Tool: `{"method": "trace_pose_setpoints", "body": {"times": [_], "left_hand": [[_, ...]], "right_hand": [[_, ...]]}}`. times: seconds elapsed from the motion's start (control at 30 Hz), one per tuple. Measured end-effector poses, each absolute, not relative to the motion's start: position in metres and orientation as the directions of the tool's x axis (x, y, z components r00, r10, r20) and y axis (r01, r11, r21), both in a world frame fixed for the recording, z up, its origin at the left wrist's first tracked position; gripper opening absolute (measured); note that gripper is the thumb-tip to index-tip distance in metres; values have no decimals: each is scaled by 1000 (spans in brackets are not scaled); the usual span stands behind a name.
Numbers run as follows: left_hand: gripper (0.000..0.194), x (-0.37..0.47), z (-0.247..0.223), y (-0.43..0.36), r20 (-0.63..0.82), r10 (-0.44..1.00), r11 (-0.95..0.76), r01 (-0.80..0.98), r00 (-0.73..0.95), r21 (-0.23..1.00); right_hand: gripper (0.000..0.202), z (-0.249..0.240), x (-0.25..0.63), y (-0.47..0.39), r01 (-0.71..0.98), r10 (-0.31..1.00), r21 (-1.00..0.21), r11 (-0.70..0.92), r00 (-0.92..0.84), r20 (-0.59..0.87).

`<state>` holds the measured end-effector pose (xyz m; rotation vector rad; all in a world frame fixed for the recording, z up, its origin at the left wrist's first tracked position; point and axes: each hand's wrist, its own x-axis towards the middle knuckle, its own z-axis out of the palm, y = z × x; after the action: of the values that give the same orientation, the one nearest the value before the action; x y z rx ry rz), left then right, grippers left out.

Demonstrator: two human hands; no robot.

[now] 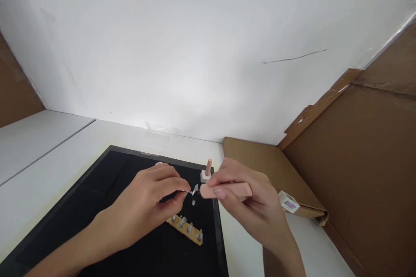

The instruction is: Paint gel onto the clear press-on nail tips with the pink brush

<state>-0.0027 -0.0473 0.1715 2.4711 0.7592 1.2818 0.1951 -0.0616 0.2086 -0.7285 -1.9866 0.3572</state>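
Note:
Between thumb and fingers, my left hand [152,197] pinches a small thin piece, mostly hidden. My right hand [248,199] grips a peach-coloured handle [224,190], whose dark tip points left and meets the small piece near my left fingertips. Just behind them stands a white square bottle [205,176] with an upright peach stick on top. A tan strip [186,229] carrying several small clear pieces lies on the black mat [130,259] below my hands.
A flat cardboard box [256,160] lies at the right, with a small white box [288,202] at its front edge. Cardboard panels [364,160] stand on the far right. A white wall rises behind the table.

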Motion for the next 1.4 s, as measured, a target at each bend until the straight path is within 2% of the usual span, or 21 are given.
{"method": "trace_pose_setpoints", "body": {"times": [0.13, 0.3, 0.37, 0.5, 0.57, 0.7, 0.87, 1.03, 1.17, 1.3, 1.4], "left_hand": [[18, -3, 171, -47, 672, 569, -822, 329, 473, 465], [17, -3, 171, -47, 665, 572, -820, 314, 480, 479], [17, -3, 171, -48, 655, 569, -822, 311, 497, 478], [18, -5, 170, -49, 651, 566, -824, 316, 506, 470], [18, -5, 169, -49, 662, 566, -824, 313, 490, 473], [18, -5, 169, -48, 697, 548, -836, 299, 463, 459], [19, -4, 172, -49, 693, 540, -842, 308, 479, 443], [21, -5, 171, -50, 682, 534, -845, 309, 499, 436], [20, -5, 170, -50, 685, 534, -845, 318, 496, 429], [19, -4, 171, -49, 691, 535, -845, 304, 486, 441], [19, -5, 172, -49, 688, 534, -846, 302, 492, 440]], "right_hand": [[12, 204, 199, -59, 349, 632, -541, 765, -245, 735], [10, 207, 200, -61, 208, 556, -518, 829, -402, 728], [9, 209, 198, -62, 265, 586, -524, 810, -409, 699], [13, 206, 199, -60, 340, 621, -529, 778, -281, 732], [14, 205, 199, -59, 281, 586, -520, 807, -275, 762], [11, 209, 197, -60, 164, 498, -475, 865, -397, 771], [13, 214, 193, -63, 248, 506, -442, 862, -458, 731], [11, 210, 196, -63, 317, 566, -471, 823, -396, 723], [14, 207, 199, -61, 284, 558, -484, 828, -335, 759], [12, 210, 198, -62, 190, 509, -474, 860, -396, 764], [10, 211, 195, -63, 266, 550, -482, 835, -409, 728]]}}
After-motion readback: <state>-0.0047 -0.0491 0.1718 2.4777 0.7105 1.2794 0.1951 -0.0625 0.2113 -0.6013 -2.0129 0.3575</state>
